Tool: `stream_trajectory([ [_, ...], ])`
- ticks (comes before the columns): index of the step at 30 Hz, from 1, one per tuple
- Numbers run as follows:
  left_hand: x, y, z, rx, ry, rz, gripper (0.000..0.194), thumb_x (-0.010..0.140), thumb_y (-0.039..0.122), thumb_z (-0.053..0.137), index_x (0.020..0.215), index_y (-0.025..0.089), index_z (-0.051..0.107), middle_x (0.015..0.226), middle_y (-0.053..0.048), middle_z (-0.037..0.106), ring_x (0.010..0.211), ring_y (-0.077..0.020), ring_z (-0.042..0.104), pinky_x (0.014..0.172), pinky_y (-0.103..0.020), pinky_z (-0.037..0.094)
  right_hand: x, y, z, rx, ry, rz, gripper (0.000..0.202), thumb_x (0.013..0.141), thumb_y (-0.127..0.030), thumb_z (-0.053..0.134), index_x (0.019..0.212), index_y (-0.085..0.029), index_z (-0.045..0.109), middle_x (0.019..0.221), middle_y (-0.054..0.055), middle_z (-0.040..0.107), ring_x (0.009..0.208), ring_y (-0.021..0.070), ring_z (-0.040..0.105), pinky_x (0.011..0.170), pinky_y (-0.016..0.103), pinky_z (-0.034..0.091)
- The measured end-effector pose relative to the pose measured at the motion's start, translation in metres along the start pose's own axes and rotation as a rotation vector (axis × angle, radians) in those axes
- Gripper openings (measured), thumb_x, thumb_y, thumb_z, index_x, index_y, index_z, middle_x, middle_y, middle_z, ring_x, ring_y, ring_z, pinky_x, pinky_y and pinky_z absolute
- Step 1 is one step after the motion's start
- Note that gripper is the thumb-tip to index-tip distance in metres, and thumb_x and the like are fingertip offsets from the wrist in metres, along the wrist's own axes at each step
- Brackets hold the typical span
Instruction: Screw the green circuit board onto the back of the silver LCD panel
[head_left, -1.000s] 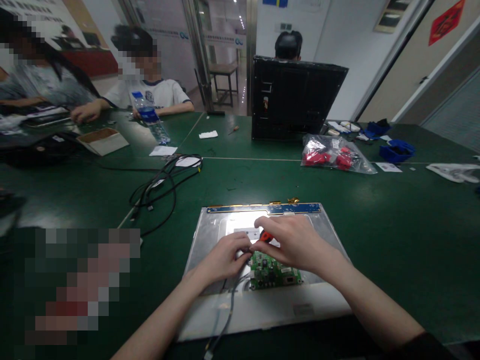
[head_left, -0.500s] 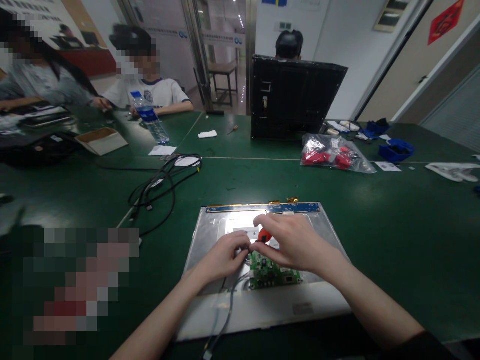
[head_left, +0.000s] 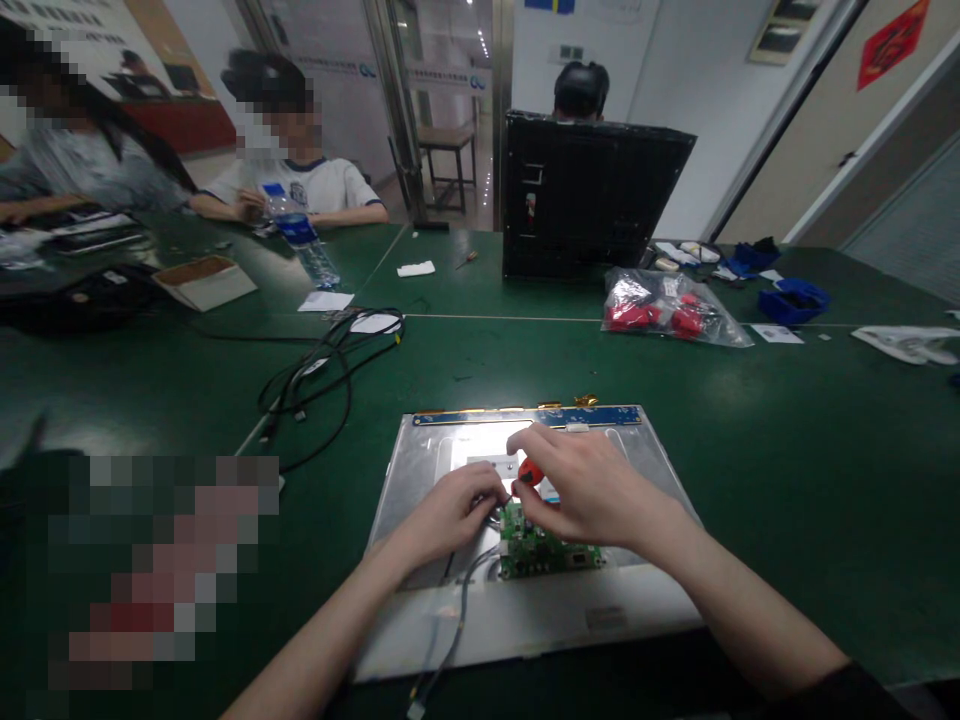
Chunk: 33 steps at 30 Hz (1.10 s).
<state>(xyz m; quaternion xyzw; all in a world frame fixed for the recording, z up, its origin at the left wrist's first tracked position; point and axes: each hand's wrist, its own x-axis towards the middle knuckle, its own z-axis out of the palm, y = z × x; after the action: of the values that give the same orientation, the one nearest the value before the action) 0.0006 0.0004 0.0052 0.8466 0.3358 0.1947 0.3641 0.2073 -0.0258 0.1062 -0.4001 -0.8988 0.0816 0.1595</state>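
A metal-backed display panel [head_left: 405, 480] lies flat on the green table, with a green circuit board [head_left: 551, 550] on its lower middle. My right hand [head_left: 592, 480] is closed around the red handle of a screwdriver [head_left: 531, 471], its shaft slanting down toward the board's upper left corner. Beside that corner, my left hand [head_left: 457, 505] has its fingertips pinched together near the screwdriver's tip; what they hold, if anything, is hidden. A grey cable [head_left: 461, 610] runs from the board's left side over the panel's front edge. Along the far edge sits a blue strip board [head_left: 525, 416].
Black cables [head_left: 349, 385] lie coiled on the left. Beyond them stand a water bottle [head_left: 300, 235] and an open cardboard box [head_left: 206, 283]. A black monitor housing [head_left: 592, 200] and a plastic bag with red items [head_left: 667, 305] are at the back. People sit across the table.
My right thumb and fingers have shifted slightly on the screwdriver, and my left fingertips have edged right. A person across the table has raised a hand near the bottle.
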Motion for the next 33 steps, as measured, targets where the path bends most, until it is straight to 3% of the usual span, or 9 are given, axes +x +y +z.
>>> stream_trajectory([
  [6,-0.0002,0.0031,-0.0009,0.029,0.017,0.005,0.018,0.087,0.013,0.045,0.083,0.018,0.061,0.086,-0.004,0.06,0.084,-0.0198,0.055,0.078,-0.032,0.045,0.0001,-0.0002,0.0011,-0.038,-0.014,0.019,0.024,0.095,-0.041,0.047,0.097,-0.018,0.054,0.079,0.002,0.064,0.063,0.0141,0.054,0.053,0.025,0.022],
  [14,-0.0004,-0.0017,0.0012,0.001,0.016,0.01,0.019,0.087,0.011,0.045,0.088,0.018,0.063,0.092,-0.005,0.061,0.088,-0.0201,0.056,0.084,-0.034,0.045,-0.0004,0.0001,0.0018,-0.02,0.003,-0.004,0.019,0.087,-0.027,0.048,0.103,-0.017,0.052,0.082,0.002,0.063,0.064,0.0132,0.052,0.053,0.025,0.023],
  [22,-0.0001,0.0005,0.0013,0.006,0.014,0.001,0.02,0.086,0.009,0.045,0.086,0.018,0.063,0.09,-0.005,0.061,0.087,-0.02,0.056,0.083,-0.033,0.045,-0.001,-0.0003,-0.0021,-0.02,-0.001,-0.012,0.017,0.087,-0.025,0.045,0.1,-0.017,0.053,0.09,0.004,0.061,0.064,0.0128,0.049,0.052,0.025,0.022],
  [29,-0.0005,0.0037,0.0007,0.044,0.015,-0.02,0.019,0.086,0.009,0.044,0.082,0.018,0.06,0.088,-0.004,0.062,0.086,-0.0203,0.057,0.079,-0.032,0.046,-0.0017,0.0024,0.0022,-0.06,-0.019,-0.011,0.027,0.093,-0.046,0.05,0.094,-0.019,0.055,0.074,0.0,0.062,0.061,0.0134,0.051,0.053,0.026,0.02],
  [33,-0.001,0.0019,0.0012,0.034,0.02,-0.024,0.018,0.085,0.009,0.045,0.086,0.018,0.061,0.092,-0.005,0.063,0.088,-0.0201,0.057,0.083,-0.033,0.045,-0.001,0.0027,0.0042,-0.072,-0.001,0.011,0.016,0.094,-0.033,0.049,0.091,-0.019,0.055,0.072,0.0,0.062,0.059,0.0122,0.051,0.052,0.026,0.019],
])
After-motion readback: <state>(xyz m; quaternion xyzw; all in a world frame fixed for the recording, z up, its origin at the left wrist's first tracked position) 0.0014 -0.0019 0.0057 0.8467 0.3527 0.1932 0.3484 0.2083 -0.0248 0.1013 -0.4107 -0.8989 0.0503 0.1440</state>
